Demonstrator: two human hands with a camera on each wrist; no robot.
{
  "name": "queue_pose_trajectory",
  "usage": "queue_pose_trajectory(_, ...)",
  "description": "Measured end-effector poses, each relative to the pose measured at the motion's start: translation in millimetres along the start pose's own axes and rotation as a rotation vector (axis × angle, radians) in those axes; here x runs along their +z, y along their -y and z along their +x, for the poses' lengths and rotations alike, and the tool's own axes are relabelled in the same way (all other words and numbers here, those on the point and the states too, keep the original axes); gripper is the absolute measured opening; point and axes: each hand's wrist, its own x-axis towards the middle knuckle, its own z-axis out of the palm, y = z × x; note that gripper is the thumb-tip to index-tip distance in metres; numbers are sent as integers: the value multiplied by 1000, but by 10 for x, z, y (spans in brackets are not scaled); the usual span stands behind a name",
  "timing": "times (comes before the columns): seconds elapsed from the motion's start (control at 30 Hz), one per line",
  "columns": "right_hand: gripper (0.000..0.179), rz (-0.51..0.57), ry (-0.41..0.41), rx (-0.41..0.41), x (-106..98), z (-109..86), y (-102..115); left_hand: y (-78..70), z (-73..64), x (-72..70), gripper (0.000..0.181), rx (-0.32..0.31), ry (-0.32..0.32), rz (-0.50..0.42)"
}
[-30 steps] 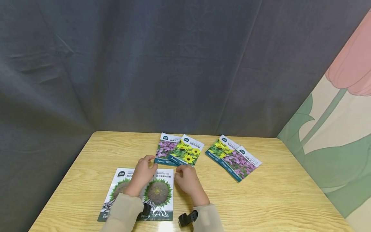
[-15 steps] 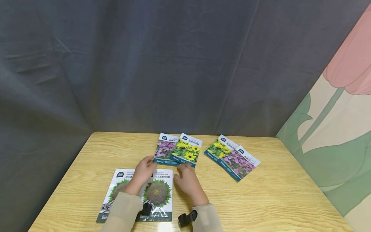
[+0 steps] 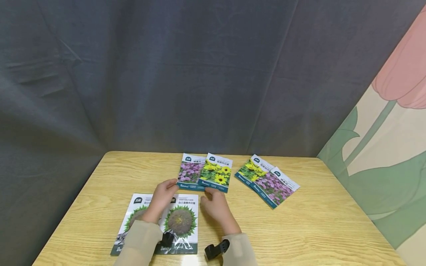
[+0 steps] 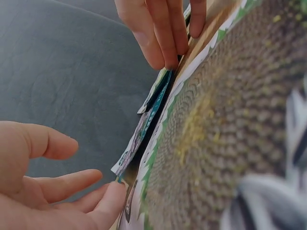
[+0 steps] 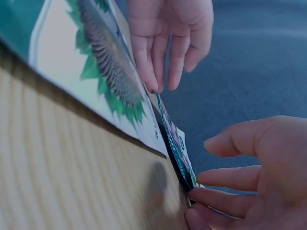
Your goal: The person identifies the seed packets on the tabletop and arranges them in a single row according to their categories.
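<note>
My left hand (image 3: 164, 197) reaches over the large sunflower seed packets, its fingertips touching the lower left corner of a purple-flower seed packet (image 3: 189, 173). A yellow-flower seed packet (image 3: 215, 171) overlaps that packet's right side. At the yellow-flower packet's lower edge, fingertips of my right hand (image 3: 216, 207) make contact. In the wrist views, the fingers of both hands are extended, with the thumb apart. Below lie two large seed packets side by side, the right sunflower packet (image 3: 181, 221) in plain sight and the left sunflower packet (image 3: 134, 214) partly covered by my forearm.
To the right, a second yellow-flower packet (image 3: 250, 170) lies tilted under a second purple-flower packet (image 3: 276, 186). All rest on a wooden table (image 3: 319, 221). A dark curtain (image 3: 199, 81) hangs behind its far edge, and a tulip-painted wall (image 3: 392, 155) stands at the right.
The yellow-flower packet under my right fingers has turned from tilted to nearly straight and shifted slightly right, uncovering a little more of the purple-flower packet. Both hands stay almost in place.
</note>
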Motion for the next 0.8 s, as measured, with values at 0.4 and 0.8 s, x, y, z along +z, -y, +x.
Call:
queue_pose_trajectory(0.4, 37, 245, 5, 118, -40, 12, -15, -14, -12, -59, 34, 28, -95, 29)
queue_pose_trajectory(0.8, 33, 389, -12, 185, -36, 21, -7, -110, -36, -65, 29, 24, -204, -28)
